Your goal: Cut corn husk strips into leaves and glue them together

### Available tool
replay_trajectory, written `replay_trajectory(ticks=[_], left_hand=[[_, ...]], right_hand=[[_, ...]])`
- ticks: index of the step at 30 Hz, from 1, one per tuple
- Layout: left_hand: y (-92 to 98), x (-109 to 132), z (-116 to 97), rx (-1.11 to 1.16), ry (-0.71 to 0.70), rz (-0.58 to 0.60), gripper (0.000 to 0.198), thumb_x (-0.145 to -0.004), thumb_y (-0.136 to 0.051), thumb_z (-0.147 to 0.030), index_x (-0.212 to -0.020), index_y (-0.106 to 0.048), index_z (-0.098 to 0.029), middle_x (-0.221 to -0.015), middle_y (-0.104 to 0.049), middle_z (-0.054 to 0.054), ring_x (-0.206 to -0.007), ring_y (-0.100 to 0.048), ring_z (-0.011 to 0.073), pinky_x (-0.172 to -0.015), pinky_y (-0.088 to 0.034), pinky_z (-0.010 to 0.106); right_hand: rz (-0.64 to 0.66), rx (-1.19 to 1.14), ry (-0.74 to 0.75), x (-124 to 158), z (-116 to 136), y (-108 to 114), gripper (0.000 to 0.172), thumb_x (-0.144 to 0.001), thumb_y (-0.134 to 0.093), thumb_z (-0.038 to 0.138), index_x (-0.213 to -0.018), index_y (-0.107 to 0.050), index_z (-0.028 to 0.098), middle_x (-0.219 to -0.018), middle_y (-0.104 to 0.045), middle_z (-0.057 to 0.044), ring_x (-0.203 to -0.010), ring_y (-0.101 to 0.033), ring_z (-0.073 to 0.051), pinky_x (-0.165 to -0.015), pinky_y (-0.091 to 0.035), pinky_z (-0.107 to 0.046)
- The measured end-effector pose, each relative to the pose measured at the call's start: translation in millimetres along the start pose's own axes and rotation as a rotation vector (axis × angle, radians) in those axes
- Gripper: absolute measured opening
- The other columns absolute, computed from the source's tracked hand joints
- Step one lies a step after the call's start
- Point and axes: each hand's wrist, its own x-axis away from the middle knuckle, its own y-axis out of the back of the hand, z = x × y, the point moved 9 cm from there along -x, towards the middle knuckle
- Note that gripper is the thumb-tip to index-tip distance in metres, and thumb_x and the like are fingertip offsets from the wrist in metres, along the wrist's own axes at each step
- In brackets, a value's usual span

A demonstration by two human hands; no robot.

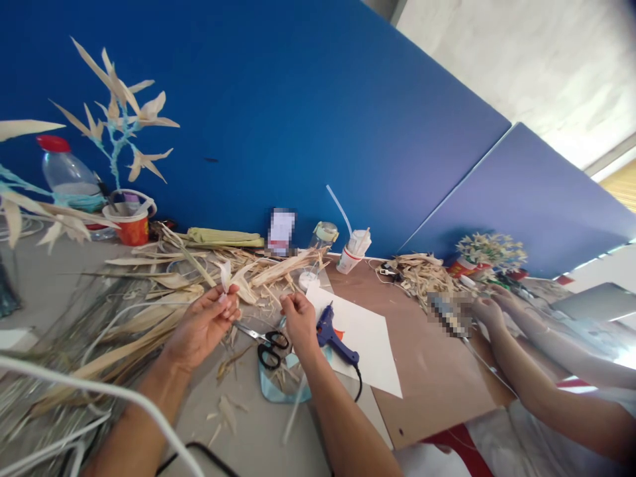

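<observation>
My left hand [206, 326] pinches a small pale husk flower [225, 275] upright between thumb and fingertips. To its right, my right hand [299, 319] is closed, its fingertips pressed together; what it holds, if anything, is too small to tell. Between and below the hands lie black-handled scissors [271, 349]. A blue glue gun [334, 336] rests on white paper [380, 338] just right of my right hand. Dried husks [173, 291] are heaped behind and left of my left hand.
Husk flowers on a blue-wrapped stem [116, 142] stand in a red cup [133, 228] at the left. A phone [281, 230], a jar [325, 233] and a paper cup [349, 257] line the blue partition. Another person's hands [489, 315] are at the right.
</observation>
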Motion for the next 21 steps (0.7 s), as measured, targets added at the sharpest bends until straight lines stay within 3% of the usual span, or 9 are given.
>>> replay_trajectory(ticks=[4, 9, 12, 21], left_hand=[[7.3, -0.3, -8.3, 0.009, -0.058, -0.098, 0.015, -0.062, -0.078, -0.008, -0.074, -0.069, -0.012, -0.067, -0.057, 0.000, -0.054, -0.043, 0.0056, -0.052, -0.043, 0.019], [16.6, -3.9, -12.8, -0.002, -0.106, -0.161, 0.016, -0.061, -0.078, -0.009, -0.063, -0.063, -0.014, -0.070, -0.060, -0.001, -0.051, -0.040, 0.0041, -0.050, -0.040, 0.018], [21.6, -4.8, -9.8, -0.059, -0.113, -0.201, 0.016, -0.060, -0.080, -0.011, -0.064, -0.064, -0.014, -0.069, -0.060, -0.001, -0.050, -0.039, 0.0038, -0.050, -0.040, 0.018], [23.8, -3.3, -7.5, -0.158, -0.145, -0.257, 0.018, -0.060, -0.082, -0.019, -0.071, -0.069, -0.014, -0.071, -0.063, 0.000, -0.051, -0.041, 0.0043, -0.050, -0.039, 0.018]], right_hand=[[0.022, 0.079, 0.122, 5.7, 9.4, -5.5, 0.034, -0.080, -0.049, 0.044, -0.056, -0.042, 0.022, -0.056, -0.044, 0.003, -0.057, -0.042, -0.013, -0.058, -0.034, -0.028], [0.131, 0.124, 0.243, 19.7, 24.0, -22.8, 0.013, -0.076, -0.055, 0.029, -0.068, -0.050, 0.020, -0.068, -0.051, 0.001, -0.065, -0.049, -0.015, -0.065, -0.040, -0.028], [0.125, 0.113, 0.270, 20.8, 27.6, -22.9, 0.005, -0.074, -0.053, 0.021, -0.069, -0.052, 0.020, -0.074, -0.053, -0.001, -0.071, -0.051, -0.016, -0.069, -0.041, -0.029], [0.008, 0.159, 0.156, 6.8, 13.5, -3.5, 0.029, -0.083, -0.050, 0.035, -0.058, -0.044, 0.022, -0.057, -0.044, 0.004, -0.059, -0.042, -0.015, -0.060, -0.032, -0.028]])
